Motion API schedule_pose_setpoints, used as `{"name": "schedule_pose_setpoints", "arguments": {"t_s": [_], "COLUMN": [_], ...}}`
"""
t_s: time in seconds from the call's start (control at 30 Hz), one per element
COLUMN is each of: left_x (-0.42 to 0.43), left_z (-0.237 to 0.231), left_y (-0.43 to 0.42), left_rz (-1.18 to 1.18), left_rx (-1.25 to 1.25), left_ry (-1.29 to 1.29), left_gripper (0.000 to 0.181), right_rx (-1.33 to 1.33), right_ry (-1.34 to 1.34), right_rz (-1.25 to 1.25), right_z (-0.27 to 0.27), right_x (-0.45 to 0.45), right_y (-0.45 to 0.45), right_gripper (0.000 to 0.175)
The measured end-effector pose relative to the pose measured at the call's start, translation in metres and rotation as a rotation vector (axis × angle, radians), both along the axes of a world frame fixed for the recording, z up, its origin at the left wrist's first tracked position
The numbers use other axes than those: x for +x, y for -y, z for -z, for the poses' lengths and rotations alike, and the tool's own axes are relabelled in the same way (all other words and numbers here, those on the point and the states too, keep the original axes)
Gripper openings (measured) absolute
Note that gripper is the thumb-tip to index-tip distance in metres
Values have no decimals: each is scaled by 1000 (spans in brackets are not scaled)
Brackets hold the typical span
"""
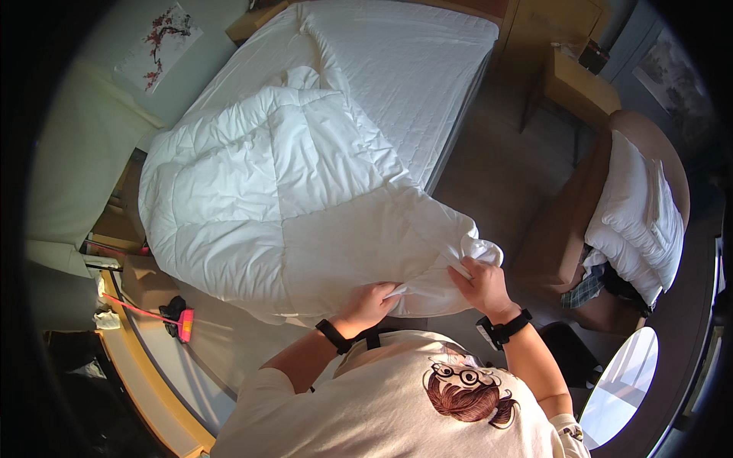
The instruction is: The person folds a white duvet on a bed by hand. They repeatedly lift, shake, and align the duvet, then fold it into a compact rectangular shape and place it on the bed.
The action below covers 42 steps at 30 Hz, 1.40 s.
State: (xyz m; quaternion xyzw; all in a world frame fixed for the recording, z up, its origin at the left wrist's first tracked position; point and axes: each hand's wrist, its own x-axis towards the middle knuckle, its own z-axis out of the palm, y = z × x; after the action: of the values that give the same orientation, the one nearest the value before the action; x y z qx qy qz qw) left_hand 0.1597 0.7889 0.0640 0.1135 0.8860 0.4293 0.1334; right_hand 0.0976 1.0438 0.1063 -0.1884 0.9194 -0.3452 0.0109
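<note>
A white quilted duvet lies partly on a bed and reaches down to me. My left hand is closed on the duvet's near edge, in front of my body. Farther right, my right hand grips the duvet near a bunched corner. Between the two hands the edge hangs a little loose. On the bed, a white mattress with a fitted cover shows beyond and to the right of the duvet. Black bands circle both wrists.
On the right, a brown armchair holds stacked white pillows and dark cloths. A round mirror stands at lower right. A pink broom lies at left near a cardboard box. A wooden desk is at the upper right.
</note>
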Motion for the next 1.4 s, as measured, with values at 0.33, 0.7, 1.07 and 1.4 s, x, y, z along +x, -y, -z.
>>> {"name": "schedule_pose_setpoints", "arguments": {"t_s": [0.33,0.7,1.07,1.4], "left_x": [-355,-586,-835,-1179], "left_z": [-16,88,79,-85], "left_y": [-37,-137,-201,-154], "left_rz": [240,506,-80,-731], "left_rx": [60,-508,-411,-260], "left_ry": [12,144,77,-569], "left_gripper": [33,99,35,19], "right_rx": [-55,-14,-25,-94], "right_ry": [-338,-550,-481,-289], "right_rz": [-373,-291,-506,-296], "right_z": [-75,-132,-141,-93], "right_x": [-219,-444,-751,-1023], "right_y": [-60,-221,-330,-364], "right_gripper": [32,36,42,40]}}
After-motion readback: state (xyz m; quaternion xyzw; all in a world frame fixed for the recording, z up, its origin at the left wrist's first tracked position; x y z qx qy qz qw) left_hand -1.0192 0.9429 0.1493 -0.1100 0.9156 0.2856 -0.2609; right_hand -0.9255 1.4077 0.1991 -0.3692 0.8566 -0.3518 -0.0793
